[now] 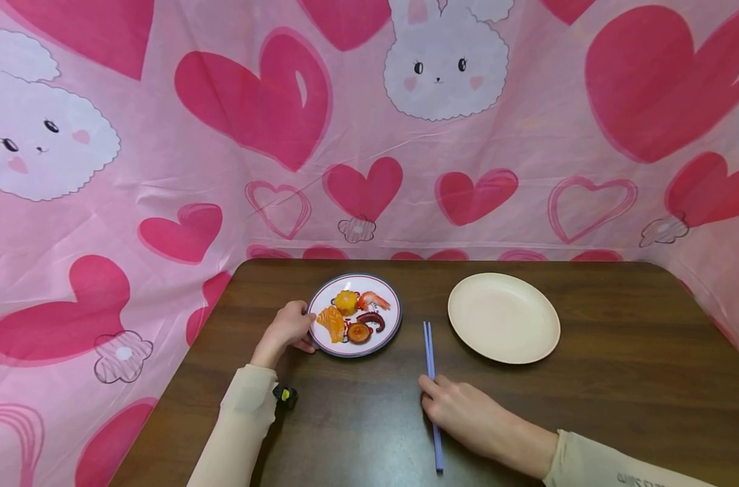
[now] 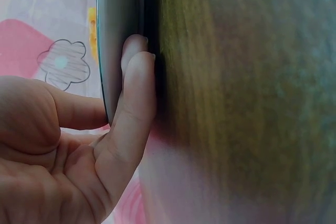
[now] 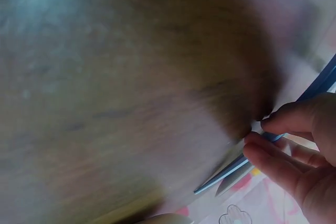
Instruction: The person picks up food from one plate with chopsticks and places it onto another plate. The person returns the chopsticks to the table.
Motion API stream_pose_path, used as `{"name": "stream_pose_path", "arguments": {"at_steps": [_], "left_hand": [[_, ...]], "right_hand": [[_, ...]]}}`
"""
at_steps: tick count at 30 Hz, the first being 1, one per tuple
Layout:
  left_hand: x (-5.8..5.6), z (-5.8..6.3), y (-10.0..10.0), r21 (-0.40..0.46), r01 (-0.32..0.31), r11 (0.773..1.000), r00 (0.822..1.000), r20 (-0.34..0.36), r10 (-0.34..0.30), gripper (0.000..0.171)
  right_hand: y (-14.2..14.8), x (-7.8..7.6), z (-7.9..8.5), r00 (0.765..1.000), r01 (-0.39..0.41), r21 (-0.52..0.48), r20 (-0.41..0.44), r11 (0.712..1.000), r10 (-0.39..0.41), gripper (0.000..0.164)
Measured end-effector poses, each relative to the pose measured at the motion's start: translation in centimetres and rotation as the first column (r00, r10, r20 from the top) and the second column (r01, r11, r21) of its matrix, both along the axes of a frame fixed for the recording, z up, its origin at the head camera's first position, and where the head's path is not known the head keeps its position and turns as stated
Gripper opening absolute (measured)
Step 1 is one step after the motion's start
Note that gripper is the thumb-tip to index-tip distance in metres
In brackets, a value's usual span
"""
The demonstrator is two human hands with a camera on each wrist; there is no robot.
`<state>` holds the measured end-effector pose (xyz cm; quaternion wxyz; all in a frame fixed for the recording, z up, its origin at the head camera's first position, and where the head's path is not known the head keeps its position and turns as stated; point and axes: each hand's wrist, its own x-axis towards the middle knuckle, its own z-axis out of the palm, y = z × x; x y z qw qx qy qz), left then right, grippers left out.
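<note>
My left hand (image 1: pixel 289 326) grips the left rim of a round white plate (image 1: pixel 329 295) with a dark blue edge, thumb on top. In the left wrist view, its fingers (image 2: pixel 137 85) lie under the plate. On that plate are a corn piece (image 1: pixel 346 302), a shrimp (image 1: pixel 374 300), a curled tentacle (image 1: pixel 375 319), a round brown slice (image 1: pixel 359 333) and orange salmon slices (image 1: pixel 331 325). My right hand (image 1: pixel 467 414) pinches a pair of blue-purple chopsticks (image 1: pixel 438 448) around their middle, tips pointing away toward the back. The right wrist view also shows the chopsticks (image 3: pixel 223 176) between thumb and fingers.
A cream plate (image 1: pixel 503 318) lies on the brown wooden table (image 1: pixel 625 365), right of the chopsticks' tips. A small black device (image 1: pixel 285 397) sits at the left wrist. Pink cloth (image 1: pixel 357 135) with hearts and rabbits hangs behind the table and along its sides.
</note>
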<state>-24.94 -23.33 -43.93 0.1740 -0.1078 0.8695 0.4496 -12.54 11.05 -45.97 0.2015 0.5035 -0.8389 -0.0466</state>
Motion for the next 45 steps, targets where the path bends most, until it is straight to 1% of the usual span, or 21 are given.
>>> {"name": "stream_pose_path", "arguments": {"at_steps": [3, 9, 15, 18, 25, 29, 36, 45], "left_hand": [[0.1, 0.1, 0.1, -0.001, 0.006, 1.000, 1.000, -0.004, -0.006, 0.025], [0.1, 0.2, 0.1, -0.001, 0.010, 1.000, 1.000, -0.006, -0.010, 0.025], [0.1, 0.3, 0.0, -0.009, 0.011, 1.000, 1.000, 0.001, -0.010, 0.027], [0.1, 0.2, 0.0, -0.010, 0.009, 1.000, 1.000, 0.000, -0.009, 0.028], [0.0, 0.1, 0.0, -0.012, 0.009, 1.000, 1.000, -0.003, -0.009, 0.028], [0.0, 0.1, -0.1, -0.010, 0.007, 1.000, 1.000, -0.003, -0.007, 0.028], [0.1, 0.2, 0.0, -0.011, 0.012, 1.000, 1.000, -0.006, -0.012, 0.029], [0.1, 0.1, -0.1, -0.006, 0.009, 1.000, 1.000, -0.002, -0.009, 0.032]], "right_hand": [[0.0, -0.1, 0.1, 1.000, 0.003, 0.006, 0.002, 1.000, -0.003, 0.019], [0.1, -0.2, 0.0, 1.000, -0.016, 0.007, -0.017, 1.000, 0.016, 0.020], [0.5, -0.3, -0.1, 0.997, -0.055, 0.015, -0.052, 0.998, 0.055, 0.019], [0.7, -0.5, -0.1, 0.994, -0.078, 0.032, -0.069, 0.996, 0.080, 0.014], [1.0, -0.8, -0.2, 0.989, -0.118, 0.046, -0.082, 0.992, 0.122, 0.010], [1.2, -0.9, -0.3, 0.987, -0.132, 0.041, -0.089, 0.990, 0.135, 0.009], [1.8, -1.0, -0.5, 0.986, -0.160, 0.000, -0.057, 0.987, 0.159, 0.010], [2.3, -1.1, -0.4, 0.976, -0.207, -0.023, -0.068, 0.978, 0.205, 0.012]]}}
